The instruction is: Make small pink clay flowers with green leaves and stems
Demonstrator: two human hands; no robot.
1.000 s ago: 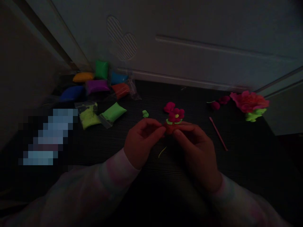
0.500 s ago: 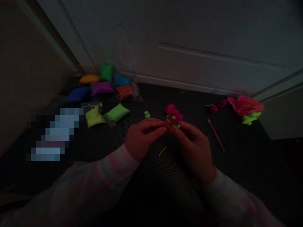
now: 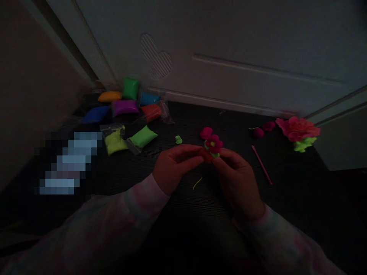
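Between my two hands is a small clay flower [image 3: 217, 143] with dark pink petals, a yellow centre and light green leaves. It rises from an orange-red clay base [image 3: 205, 155]. My left hand [image 3: 172, 167] pinches the base from the left with thumb and fingers. From the right, my right hand [image 3: 240, 178] has its thumb and fingers closed on the base near the green leaves, partly hiding it. Just behind the flower appears a pink clay lump [image 3: 205, 132]; whether it touches the flower I cannot tell. A thin yellow-green strand [image 3: 197, 183] lies on the table below.
Bagged clay, such as a light green pack [image 3: 143, 137] and a yellow bag [image 3: 114, 141], lies left on the dark table [image 3: 177, 217]. A green scrap [image 3: 178, 139] sits behind my left hand. Rightward are a pink stick [image 3: 262, 165], a pink ball [image 3: 258, 132] and a large pink flower [image 3: 296, 129].
The clay flower has shifted very slightly right and down in view, with both hands still on its base. Nothing else has visibly moved apart from a slight camera shift.
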